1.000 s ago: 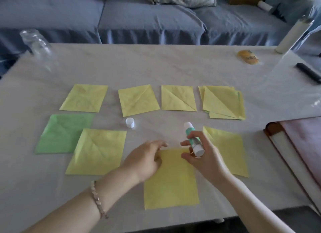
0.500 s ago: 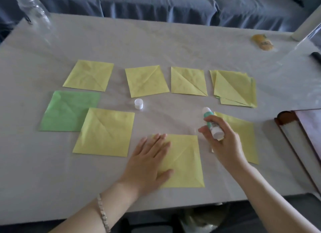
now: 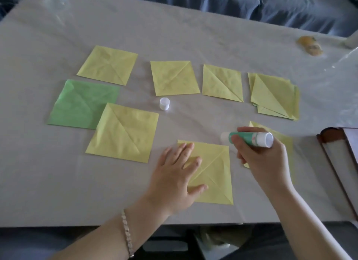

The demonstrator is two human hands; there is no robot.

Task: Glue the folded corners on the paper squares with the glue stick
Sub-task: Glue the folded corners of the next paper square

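A yellow paper square (image 3: pixel 215 174) with folded corners lies near the table's front edge. My left hand (image 3: pixel 174 180) rests flat on its left half, fingers spread. My right hand (image 3: pixel 263 159) grips a green and white glue stick (image 3: pixel 249 138), which lies nearly level above the square's top right corner, its glue tip pointing left. The stick's white cap (image 3: pixel 164 104) stands on the table behind the square. Another yellow square (image 3: pixel 282 143) lies partly hidden under my right hand.
Several more yellow squares lie around: one at the front left (image 3: pixel 124 132), three in the back row, and a stack (image 3: pixel 275 95) at the right. A green square (image 3: pixel 83 104) is at the left. A brown case (image 3: pixel 339 162) lies at the right edge. A blue sofa (image 3: pixel 251 5) stands behind.
My left hand went from touching the square's top edge to lying flat on it. My right hand tipped the glue stick from upright to nearly level. The camera tilted further down.
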